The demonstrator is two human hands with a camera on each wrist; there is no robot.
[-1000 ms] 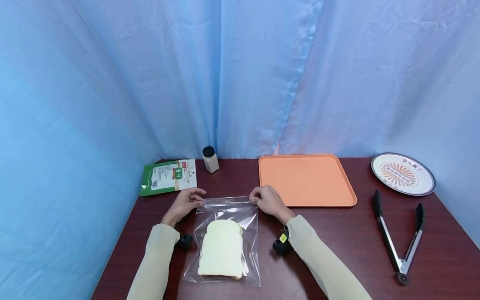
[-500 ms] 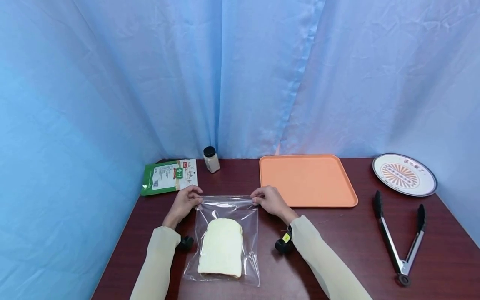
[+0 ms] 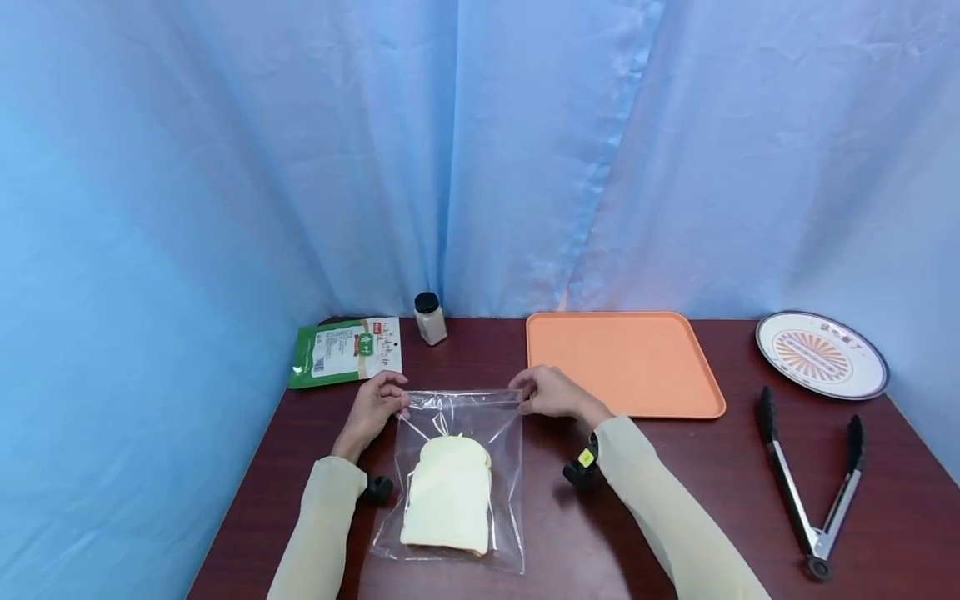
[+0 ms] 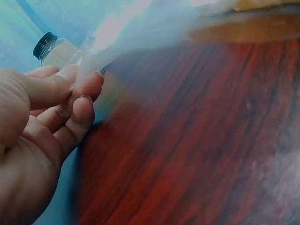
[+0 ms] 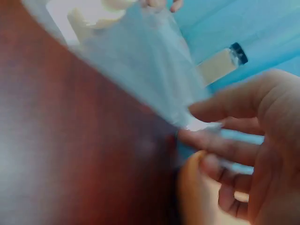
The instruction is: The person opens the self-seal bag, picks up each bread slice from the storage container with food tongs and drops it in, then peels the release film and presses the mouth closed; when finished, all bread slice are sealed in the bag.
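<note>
A clear plastic bag [image 3: 506, 467] lies flat at the front middle, with stacked white bread slices [image 3: 448, 496] inside it. My left hand [image 3: 372, 411] pinches the bag's top left corner between thumb and forefinger, shown close up in the left wrist view. At the opposite top corner is my right hand [image 3: 551, 392]. In the right wrist view the bag's corner sits between the thumb and forefinger of that right hand [image 5: 262, 140], a narrow gap showing beside it. The bag's top edge stretches between both hands.
Behind the left hand lie a green and white food pouch [image 3: 347, 352] and a black-capped jar [image 3: 431, 320]. An orange tray [image 3: 622, 362] sits just beyond the right hand. To the right are a patterned plate [image 3: 862, 379] and spread tongs [image 3: 795, 492]. Blue curtains [image 3: 480, 167] surround the table.
The head view has shifted slightly, so everything sits a little further right. My right fingers look less tightly closed at the bag's corner. The bread and bag stay in place.
</note>
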